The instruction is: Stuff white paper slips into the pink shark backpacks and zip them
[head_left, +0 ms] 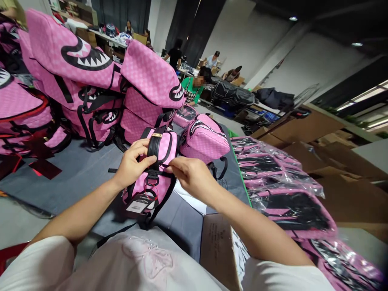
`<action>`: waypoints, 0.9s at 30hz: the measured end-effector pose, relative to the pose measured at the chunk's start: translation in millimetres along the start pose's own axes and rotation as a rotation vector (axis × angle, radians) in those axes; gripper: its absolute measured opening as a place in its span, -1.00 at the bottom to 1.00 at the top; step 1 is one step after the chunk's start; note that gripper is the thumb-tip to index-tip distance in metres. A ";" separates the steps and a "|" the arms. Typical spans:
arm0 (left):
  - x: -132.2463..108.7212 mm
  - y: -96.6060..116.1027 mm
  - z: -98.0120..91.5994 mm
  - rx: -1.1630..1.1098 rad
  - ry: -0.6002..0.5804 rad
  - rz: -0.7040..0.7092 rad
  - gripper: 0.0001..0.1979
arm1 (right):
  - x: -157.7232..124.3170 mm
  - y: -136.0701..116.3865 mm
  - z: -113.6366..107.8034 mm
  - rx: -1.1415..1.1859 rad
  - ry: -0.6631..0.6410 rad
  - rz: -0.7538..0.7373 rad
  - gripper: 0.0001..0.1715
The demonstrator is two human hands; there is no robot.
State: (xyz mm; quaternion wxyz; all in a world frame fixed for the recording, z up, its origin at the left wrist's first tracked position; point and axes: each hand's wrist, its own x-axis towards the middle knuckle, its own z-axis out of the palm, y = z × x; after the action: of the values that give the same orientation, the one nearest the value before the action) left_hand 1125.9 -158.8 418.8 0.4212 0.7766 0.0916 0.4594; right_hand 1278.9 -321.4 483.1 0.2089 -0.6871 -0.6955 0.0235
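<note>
The pink bag is at the near edge of the counter, close to the body; this placement appears to suit two-handed access with bent elbows. Left hand: closed over the black band, thumb laid across it, apparently steadying the bag. Right hand: fingertips narrowed in a pinch on a thin dark piece at the bag's right side; the piece is too small to identify. The forearms converge from both sides, right wrist bent inward. A hang tag hangs on the near side, below both hands. Just beyond lies a shark-mouth bag, near the counter's green right edge. Large backpacks stand along the far left, presumably leaving working room in front. Wrapped bags are stacked outside the right edge.
</note>
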 end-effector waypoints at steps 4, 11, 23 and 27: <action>-3.5 4.6 8.0 0.028 -0.051 0.047 -0.77 | 1.4 6.8 -4.6 -0.009 -0.047 0.101 -0.72; -15.0 11.8 38.5 0.104 0.087 0.047 -0.81 | -0.3 12.6 3.5 0.199 -0.110 0.075 -0.61; -14.7 -10.9 44.5 -0.157 0.358 -0.068 -0.73 | -79.0 95.7 108.0 0.716 1.028 0.653 -0.33; 43.1 -120.2 24.2 -0.027 0.317 -0.426 -0.52 | -138.4 100.3 216.8 0.905 0.812 0.930 -0.22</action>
State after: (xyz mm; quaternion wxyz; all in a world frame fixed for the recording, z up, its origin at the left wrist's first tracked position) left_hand 1198.6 -74.2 352.1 0.4991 0.6525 0.3117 0.4774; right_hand 1299.5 -394.4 217.7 0.6778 -0.7113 -0.1260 0.1370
